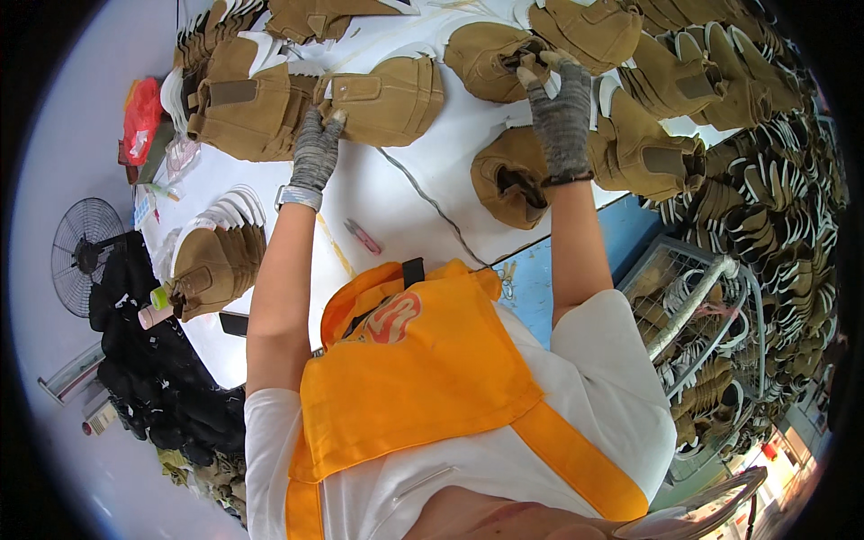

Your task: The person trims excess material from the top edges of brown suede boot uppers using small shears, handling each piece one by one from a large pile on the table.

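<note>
Both my hands wear grey knitted gloves with bare fingertips. My left hand (317,151) grips the lower left edge of a brown shoe upper (391,101) with a stitched tab, lying on the white table (396,216). My right hand (562,117) reaches farther and pinches the rim of another brown shoe upper (481,61) near its dark opening. Below that one, beside my right wrist, stands a third brown upper (504,175) with its opening facing me. Left of my left hand lies a stack of brown uppers (236,108) with dark elastic panels.
Pink-handled thread snips (364,236) and a dark cord (423,193) lie on the table. More stacked uppers (220,261) stand at the left, near a phone (234,324). A fan (88,243) is far left. At right are a wire cart (711,315) and piled uppers (774,207).
</note>
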Demonstrator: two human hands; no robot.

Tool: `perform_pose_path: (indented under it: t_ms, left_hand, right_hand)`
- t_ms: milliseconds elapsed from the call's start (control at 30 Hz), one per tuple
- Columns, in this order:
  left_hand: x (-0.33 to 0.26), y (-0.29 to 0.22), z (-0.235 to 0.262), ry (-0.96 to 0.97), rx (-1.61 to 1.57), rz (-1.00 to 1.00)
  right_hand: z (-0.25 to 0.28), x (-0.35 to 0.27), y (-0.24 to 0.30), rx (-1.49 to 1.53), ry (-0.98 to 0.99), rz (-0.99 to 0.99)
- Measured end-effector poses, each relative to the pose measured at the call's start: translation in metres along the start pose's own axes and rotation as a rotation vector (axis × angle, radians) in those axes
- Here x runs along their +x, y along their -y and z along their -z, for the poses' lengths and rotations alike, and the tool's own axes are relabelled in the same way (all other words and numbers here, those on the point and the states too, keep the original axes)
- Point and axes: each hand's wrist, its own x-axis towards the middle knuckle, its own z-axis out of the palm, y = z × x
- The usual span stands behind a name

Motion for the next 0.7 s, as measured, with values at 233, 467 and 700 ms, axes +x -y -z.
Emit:
perform_pose_path:
  t_ms: [233, 467, 700]
  left_hand:
    - [0.006, 0.025, -0.001, 0.003, -0.223, 0.081]
    - [-0.023, -0.021, 0.014, 0.05, -0.656, 0.128]
    - [-0.054, -0.055, 0.017, -0.016, -0.777, 0.152]
  right_hand:
    - [-0.002, -0.049, 0.041, 0.35, 0.011, -0.197]
    - [-0.088, -0.084, 0.016, 0.805, 0.332, -0.61]
    - [-0.075, -0.071, 0.074, 0.942, 0.559, -0.577]
